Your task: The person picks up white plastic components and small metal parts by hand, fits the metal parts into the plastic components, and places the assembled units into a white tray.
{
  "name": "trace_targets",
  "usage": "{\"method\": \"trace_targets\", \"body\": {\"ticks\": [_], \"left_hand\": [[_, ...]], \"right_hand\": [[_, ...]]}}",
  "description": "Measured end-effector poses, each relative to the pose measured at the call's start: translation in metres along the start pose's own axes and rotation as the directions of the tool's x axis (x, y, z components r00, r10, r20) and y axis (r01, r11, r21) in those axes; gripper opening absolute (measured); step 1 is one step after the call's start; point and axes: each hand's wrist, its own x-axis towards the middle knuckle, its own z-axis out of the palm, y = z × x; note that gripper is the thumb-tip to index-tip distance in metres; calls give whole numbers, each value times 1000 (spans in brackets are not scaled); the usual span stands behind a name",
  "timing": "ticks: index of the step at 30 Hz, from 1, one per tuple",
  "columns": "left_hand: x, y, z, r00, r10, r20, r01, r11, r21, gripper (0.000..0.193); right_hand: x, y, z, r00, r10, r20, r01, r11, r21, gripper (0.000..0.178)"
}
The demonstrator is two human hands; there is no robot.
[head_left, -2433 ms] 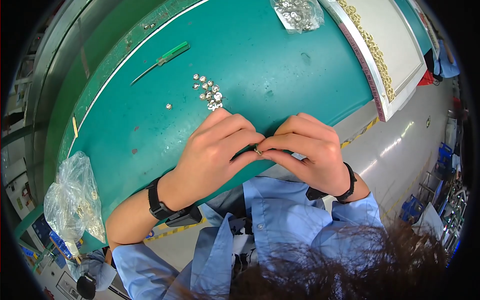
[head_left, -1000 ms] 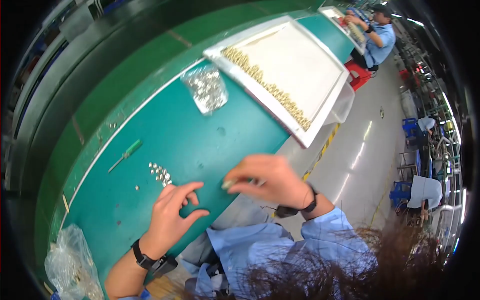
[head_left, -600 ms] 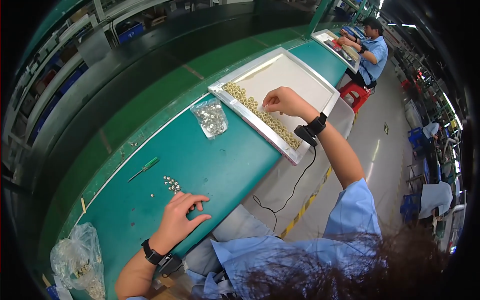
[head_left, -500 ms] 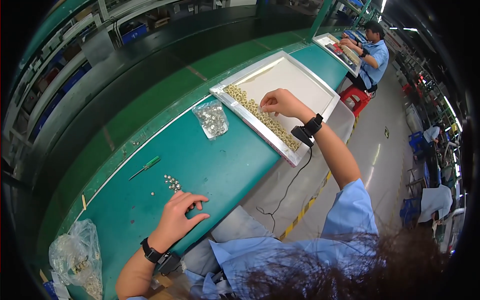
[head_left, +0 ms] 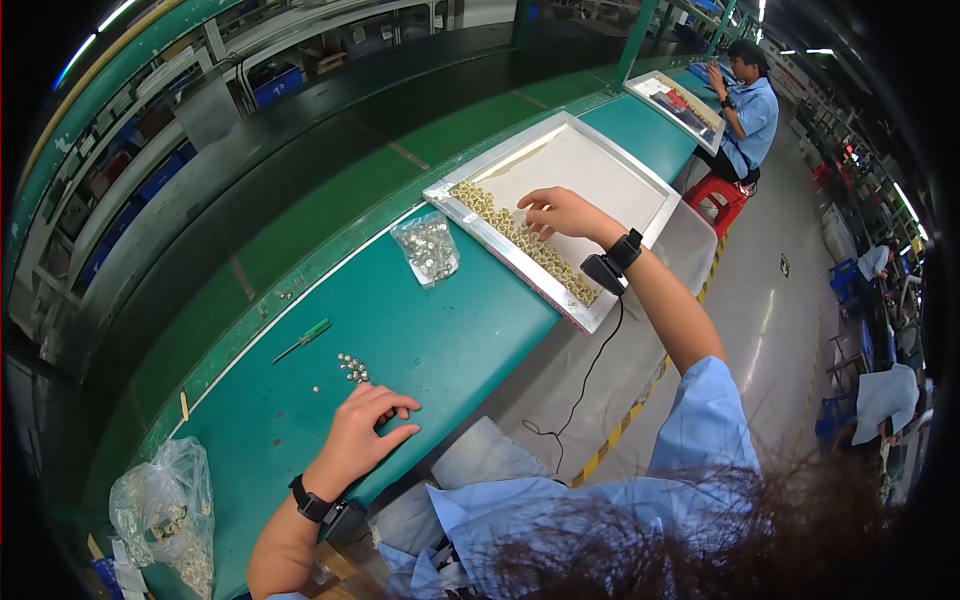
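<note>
My right hand (head_left: 566, 214) hovers over the white-framed tray (head_left: 612, 150), its fingers loosely bent and apart, with nothing visible in them. Below its fingertips lies a band of small brass-coloured parts (head_left: 535, 246) along the tray's near left side. My left hand (head_left: 362, 428) is by the green table's front edge, thumb and fingers apart and curved; no held thing shows. Just beyond its knuckles lies a small cluster of shiny metal parts (head_left: 353, 368), with one loose piece (head_left: 316, 389) to the left. The undersides of the left fingers are hidden.
A clear bag of metal parts (head_left: 428, 248) lies against the tray's left side. A green-handled screwdriver (head_left: 302, 340) rests on the table (head_left: 450, 335). Another plastic bag (head_left: 165, 505) stands at the near left. Farther along, a person (head_left: 748, 115) sits at another tray (head_left: 675, 105).
My right hand's fingers have spread from a pinch over the brass parts. The left hand stays almost still. The far person's hand has risen from their tray.
</note>
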Motion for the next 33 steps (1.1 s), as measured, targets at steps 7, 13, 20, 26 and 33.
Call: {"method": "trace_targets", "body": {"ticks": [7, 13, 20, 26, 33], "left_hand": [[3, -3, -4, 1000, 23, -5, -23, 1000, 4, 28], [-38, 12, -4, 970, 183, -160, -158, 975, 157, 19], [-241, 84, -49, 371, -319, -872, 658, 753, 4, 19], [-293, 53, -142, 441, -117, -890, 686, 683, 250, 23], [-332, -75, -233, 358, -538, -763, 901, -17, 434, 17]], "right_hand": [[17, -12, 10, 995, -42, 91, 45, 998, -34, 40], [0, 11, -2, 978, -189, -83, 169, 964, -206, 48], [-132, -38, 47, 920, -337, -202, 287, 927, -241, 34], [-143, -167, 180, 697, -630, 342, 635, 764, 113, 25], [-40, -348, 426, 400, -874, 276, 869, 457, 188, 86]]}}
